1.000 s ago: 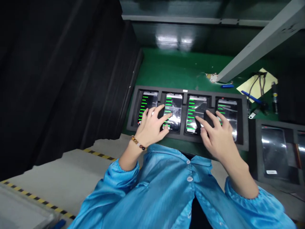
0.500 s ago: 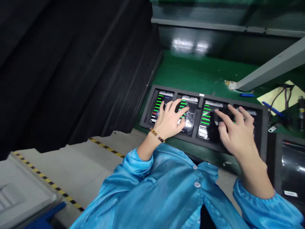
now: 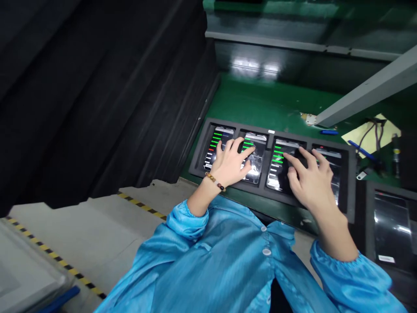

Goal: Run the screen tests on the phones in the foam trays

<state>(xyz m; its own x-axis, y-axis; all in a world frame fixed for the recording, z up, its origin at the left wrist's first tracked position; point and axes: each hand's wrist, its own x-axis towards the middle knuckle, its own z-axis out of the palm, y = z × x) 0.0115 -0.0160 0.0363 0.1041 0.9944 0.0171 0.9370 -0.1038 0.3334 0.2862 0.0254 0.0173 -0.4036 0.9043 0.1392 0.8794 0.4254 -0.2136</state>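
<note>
A dark foam tray [image 3: 350, 182] holds several phones in separate slots, screens up. My left hand [image 3: 230, 165], fingers spread, lies over the leftmost phone [image 3: 223, 131] and the second phone [image 3: 259, 167]. Above the third phone [image 3: 276, 176] is my right hand [image 3: 311, 180], its index finger at the screen and the other fingers apart. It partly covers the rightmost phone [image 3: 336, 163]. Green lines of text show on the three phones at the left. Neither hand holds anything; whether the fingertips touch the glass I cannot tell.
Tall black ridged stacks [image 3: 107, 100] rise at the left. A grey post [image 3: 365, 89] stands behind the tray on the green table [image 3: 260, 93]. Yellow paper [image 3: 355, 132], a blue pen [image 3: 361, 150] and another tray [image 3: 370, 217] with a phone lie right.
My right hand has shifted left with its index finger over the third phone, baring more of the rightmost phone. That third screen shows different lines. My left hand has barely moved.
</note>
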